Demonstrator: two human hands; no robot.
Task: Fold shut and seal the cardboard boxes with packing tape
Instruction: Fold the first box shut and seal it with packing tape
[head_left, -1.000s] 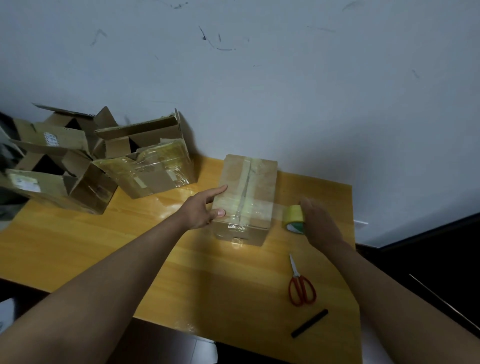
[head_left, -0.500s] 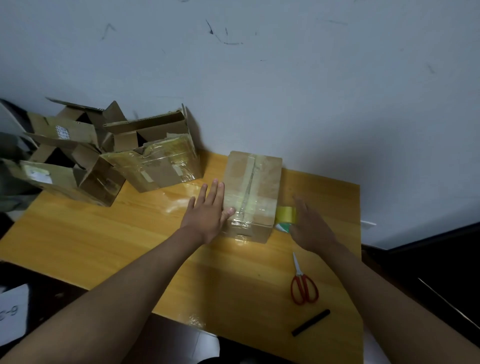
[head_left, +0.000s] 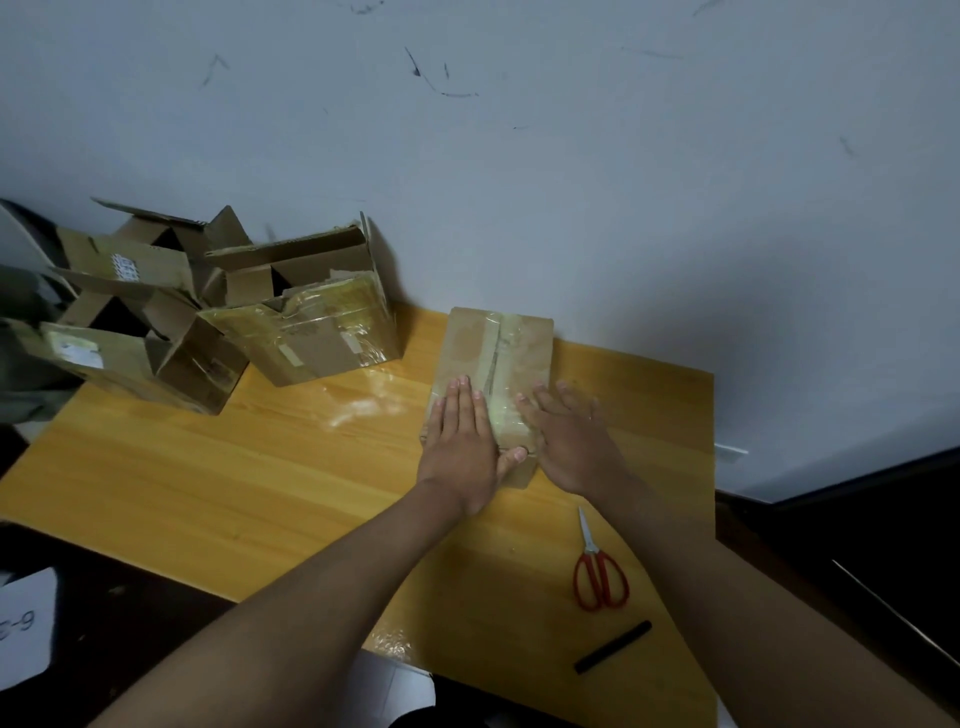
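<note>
A closed cardboard box (head_left: 498, 353) lies on the yellow wooden table (head_left: 260, 467) near the wall, with clear tape along its top seam and a band of tape across its near end. My left hand (head_left: 462, 436) lies flat on the near left part of the box top, fingers straight. My right hand (head_left: 569, 436) lies flat on the near right edge of the box, fingers spread. The tape roll is out of sight.
Red-handled scissors (head_left: 597, 571) and a black marker (head_left: 613, 647) lie on the table at the near right. A taped box (head_left: 311, 338) and several open cardboard boxes (head_left: 130, 322) crowd the back left. The wall stands just behind.
My left hand slid from the box's left side onto its top. My right hand left the tape roll beside the box and now presses flat on the box; the roll is no longer visible.
</note>
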